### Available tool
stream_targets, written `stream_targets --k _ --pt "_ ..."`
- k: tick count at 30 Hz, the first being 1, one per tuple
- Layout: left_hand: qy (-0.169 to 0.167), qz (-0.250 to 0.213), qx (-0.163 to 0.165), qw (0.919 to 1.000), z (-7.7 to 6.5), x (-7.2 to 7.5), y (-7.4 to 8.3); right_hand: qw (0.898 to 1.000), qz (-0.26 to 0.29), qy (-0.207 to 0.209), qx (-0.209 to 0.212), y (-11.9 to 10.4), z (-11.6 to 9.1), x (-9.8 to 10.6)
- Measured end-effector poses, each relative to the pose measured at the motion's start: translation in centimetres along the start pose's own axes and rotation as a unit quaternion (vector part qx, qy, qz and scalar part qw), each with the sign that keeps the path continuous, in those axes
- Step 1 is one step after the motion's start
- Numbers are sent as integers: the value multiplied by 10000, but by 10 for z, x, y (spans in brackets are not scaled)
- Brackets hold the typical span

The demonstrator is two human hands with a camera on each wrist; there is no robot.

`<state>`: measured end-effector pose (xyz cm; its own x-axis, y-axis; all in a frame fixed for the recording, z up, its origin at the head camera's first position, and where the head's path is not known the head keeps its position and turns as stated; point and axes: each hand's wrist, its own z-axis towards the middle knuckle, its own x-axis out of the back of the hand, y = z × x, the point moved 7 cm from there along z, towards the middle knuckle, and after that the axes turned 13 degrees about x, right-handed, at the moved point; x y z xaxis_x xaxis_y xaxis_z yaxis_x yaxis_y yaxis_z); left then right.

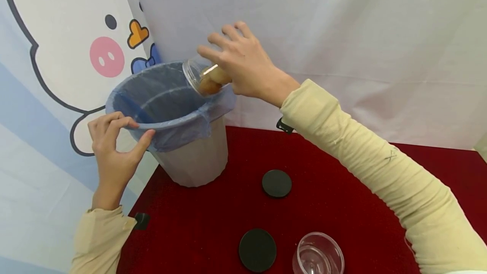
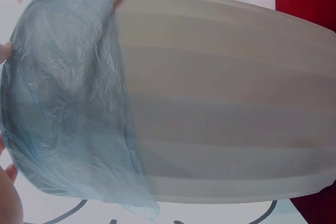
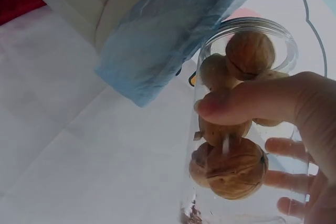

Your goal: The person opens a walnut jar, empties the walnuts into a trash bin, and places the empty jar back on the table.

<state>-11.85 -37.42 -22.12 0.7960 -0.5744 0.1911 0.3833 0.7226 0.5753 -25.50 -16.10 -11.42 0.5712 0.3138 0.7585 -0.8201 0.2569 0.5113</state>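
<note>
In the head view my right hand (image 1: 245,62) grips a clear jar (image 1: 192,75), tilted with its mouth over the near-right rim of a trash bin. Several walnuts (image 3: 239,169) sit inside the jar in the right wrist view, with small brown bits at its bottom end. The pale bin (image 1: 195,155) has a blue plastic liner (image 1: 182,136) folded over its rim. My left hand (image 1: 114,143) pinches the bin's lined rim at the near left, thumb outside. The bin's floor is hidden from the head camera.
Two black round lids (image 1: 277,183) lie on the red tablecloth (image 1: 205,219), one nearer me. A second clear jar (image 1: 319,255) stands at the front edge of the view. White fabric (image 1: 342,54) hangs behind, and a cartoon-printed cloth (image 1: 49,96) hangs at left.
</note>
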Motion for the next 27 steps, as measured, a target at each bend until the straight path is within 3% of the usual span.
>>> stream_targets --k 7,16,24,27 --pt "-40 -19 -4 10000 1 1 5 9997 106 -136 -164 2 1 -3" --pt "-41 -173 -13 9998 0 2 33 9994 223 -167 -205 -1 2 -2" --pt "-7 -81 -17 10000 1 5 -4 9991 196 -269 -261 -1 2 -1" --pt "-12 -68 -15 10000 1 5 -4 9990 168 -295 -274 -1 2 -1"
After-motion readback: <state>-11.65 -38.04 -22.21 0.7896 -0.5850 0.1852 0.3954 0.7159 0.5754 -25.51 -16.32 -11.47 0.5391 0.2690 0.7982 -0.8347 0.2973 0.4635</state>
